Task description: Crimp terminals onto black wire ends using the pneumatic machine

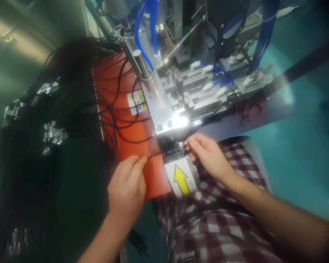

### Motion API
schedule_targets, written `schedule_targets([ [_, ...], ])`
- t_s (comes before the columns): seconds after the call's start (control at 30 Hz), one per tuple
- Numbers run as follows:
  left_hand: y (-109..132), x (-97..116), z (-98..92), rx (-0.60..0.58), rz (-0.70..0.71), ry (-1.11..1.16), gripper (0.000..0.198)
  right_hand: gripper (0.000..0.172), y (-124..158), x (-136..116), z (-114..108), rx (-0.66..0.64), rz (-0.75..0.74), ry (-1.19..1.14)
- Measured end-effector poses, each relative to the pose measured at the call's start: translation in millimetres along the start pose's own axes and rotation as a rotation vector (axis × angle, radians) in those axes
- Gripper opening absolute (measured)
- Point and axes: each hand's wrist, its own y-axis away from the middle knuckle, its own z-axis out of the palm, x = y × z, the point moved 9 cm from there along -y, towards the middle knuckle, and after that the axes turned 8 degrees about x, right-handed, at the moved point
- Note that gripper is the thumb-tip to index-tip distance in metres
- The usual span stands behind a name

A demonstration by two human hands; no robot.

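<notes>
Single head view, worn up top, aimed forward and steeply down, tilted a bit. Machine [181, 84] and orange plate [120, 109] seen close up.

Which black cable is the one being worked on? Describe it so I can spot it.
Find the orange plate left of the silver machine. At its lower edge, one thin black cable runs taut between left hand and right hand; others lie loose.

Quick count: two hands, left hand [127, 184] at 7 o'clock and right hand [208, 155] at 5, one black cable [164, 150] between them. One yellow arrow label [181, 178], one warning sticker [136, 102], one red-handled pliers [249, 111] at 3 o'clock.
</notes>
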Motion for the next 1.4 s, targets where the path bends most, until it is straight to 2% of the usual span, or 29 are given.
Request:
schedule_targets([
  [0.1, -0.3, -0.4, -0.2, 0.003, -0.003, 0.003, 0.029, 0.025, 2.7, -9.0, 1.3, 0.024, -0.102, 0.098],
  [0.27, 0.1, -0.5, 0.1, 0.0, -0.004, 0.001, 0.029, 0.021, 4.6, -19.0, 3.3, 0.062, -0.179, 0.122],
  [0.4, 0.3, -1.5, 0.1, -0.006, -0.016, -0.003, 0.031, 0.02, 4.4, -25.2, 2.5, 0.112, -0.273, 0.228],
  [0.6, -0.3, 2.0, -1.6, -0.009, 0.013, -0.031, 0.028, 0.018, 6.2, -24.9, -1.2, 0.083, -0.267, 0.263],
  [0.67, 0.1, 2.5, -1.2, -0.018, 0.016, -0.045, 0.028, 0.012, 13.7, -38.1, -6.4, 0.112, -0.383, 0.347],
  [0.8, 0.7, 0.8, -0.2, -0.031, -0.008, -0.064, 0.029, 0.019, 36.3, -66.6, -1.6, 0.096, -0.707, 0.63],
  [0.9, 0.5, 0.5, -1.0, -0.019, -0.012, -0.071, 0.028, 0.022, 44.3, -74.1, 5.0, 0.086, -0.844, 0.854],
  [1.0, 0.9, 0.7, -1.2, -0.016, -0.008, -0.067, 0.027, 0.023, 47.8, -79.5, 10.3, 0.077, -0.95, 0.983],
  [1.1, 2.1, 0.9, -0.6, -0.022, -0.005, -0.052, 0.027, 0.023, 48.9, -84.4, 12.9, 0.07, -0.993, 1.031],
  [1.27, 2.7, -0.1, 1.1, -0.046, -0.018, -0.06, 0.029, 0.02, 47.9, -88.5, 18.3, 0.075, -0.976, 1.134],
  [1.4, 0.9, 1.5, -1.2, -0.033, -0.006, -0.083, 0.028, 0.022, 45.9, -88.2, 22.9, 0.022, -0.957, 1.203],
])
